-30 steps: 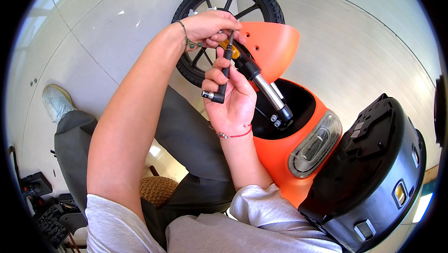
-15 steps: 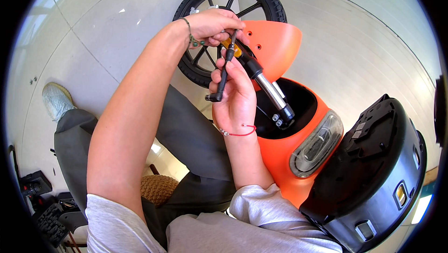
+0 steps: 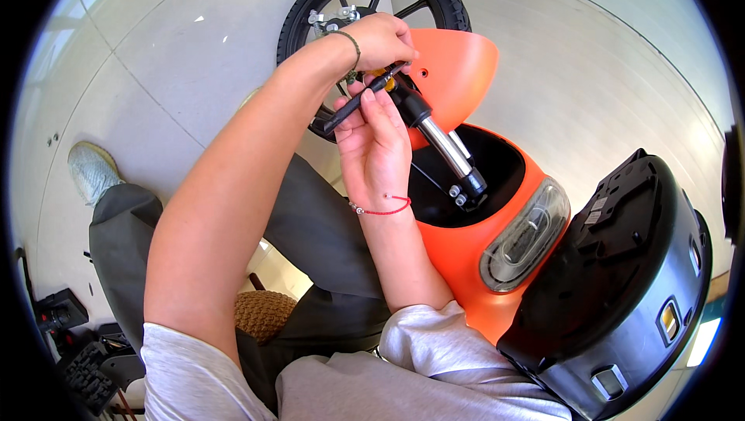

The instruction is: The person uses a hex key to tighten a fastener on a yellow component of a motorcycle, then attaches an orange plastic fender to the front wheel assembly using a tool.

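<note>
Since the earlier frame, the black-handled tool (image 3: 347, 113) has been swung flatter, so that it now lies on a line from 8 o'clock to 2 o'clock, and the left hand (image 3: 384, 42) has been shifted slightly towards 3 o'clock.

In the head view, the tool is placed between the two hands, just towards 12 o'clock of the picture's centre. Its handle is gripped by the right hand (image 3: 372, 138), with the thumb pressed along it. The left hand's fingers are curled in beside the tool's thin end; whether that end is pinched cannot be told, as the fingertips are partly hidden.

Just beyond the hands, at 12 o'clock, a black spoked wheel (image 3: 448, 3) is partly covered by the left hand. At 1 o'clock a curved orange panel (image 3: 454, 79) is seen, with a small dark hole near the left hand. At 2 o'clock a silver fork tube (image 3: 446, 145) is seen slanting down into the dark opening of an orange shell (image 3: 458, 266). A clear oval lamp (image 3: 524, 235) is set into this shell. Farther out, at 4 o'clock, a large black cover (image 3: 613, 281) is seen beside the shell.
</note>
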A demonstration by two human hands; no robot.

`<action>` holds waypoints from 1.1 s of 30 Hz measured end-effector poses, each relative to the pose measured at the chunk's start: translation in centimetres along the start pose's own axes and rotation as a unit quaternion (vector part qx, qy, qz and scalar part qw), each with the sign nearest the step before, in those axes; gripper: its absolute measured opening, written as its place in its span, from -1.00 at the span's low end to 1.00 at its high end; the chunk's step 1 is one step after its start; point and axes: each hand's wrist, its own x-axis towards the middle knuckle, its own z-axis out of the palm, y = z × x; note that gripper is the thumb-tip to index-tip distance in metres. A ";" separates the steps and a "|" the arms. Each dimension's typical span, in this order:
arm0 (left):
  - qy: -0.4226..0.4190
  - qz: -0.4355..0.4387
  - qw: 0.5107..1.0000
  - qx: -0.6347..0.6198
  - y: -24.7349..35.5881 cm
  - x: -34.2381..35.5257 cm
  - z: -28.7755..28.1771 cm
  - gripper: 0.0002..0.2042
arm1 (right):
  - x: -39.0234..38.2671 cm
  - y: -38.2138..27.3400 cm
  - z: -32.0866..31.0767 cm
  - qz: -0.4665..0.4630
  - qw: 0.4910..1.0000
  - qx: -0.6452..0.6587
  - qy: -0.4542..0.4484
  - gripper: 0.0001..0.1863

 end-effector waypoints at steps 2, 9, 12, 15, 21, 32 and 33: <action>0.001 0.017 1.000 0.023 0.0 0.0 -0.1 -0.80 | 0.1 0.0 0.0 0.001 1.000 0.011 0.005 -0.75; -0.016 0.022 0.999 0.040 0.0 0.8 0.7 -0.83 | 0.3 -0.6 -0.3 0.001 0.999 0.031 0.012 -0.74; -0.022 0.055 0.998 0.022 -0.2 1.2 1.2 -0.85 | 0.4 -0.9 -0.4 0.000 0.999 0.037 0.005 -0.74; -0.031 0.057 0.997 0.033 -0.2 1.7 1.5 -0.85 | 0.4 -1.3 -0.5 0.001 0.999 0.040 0.014 -0.76; -0.041 0.055 0.995 0.069 0.1 1.8 1.3 -0.85 | 0.8 -1.6 -0.6 -0.008 0.998 0.059 0.019 -0.80; -0.076 0.001 0.993 0.087 1.4 1.3 0.3 -0.74 | 1.5 -1.7 -0.5 -0.010 0.997 0.064 0.046 -0.81; -0.084 0.000 0.991 0.101 1.7 1.1 0.2 -0.74 | 1.5 -1.6 -0.5 -0.010 0.997 0.062 0.042 -0.81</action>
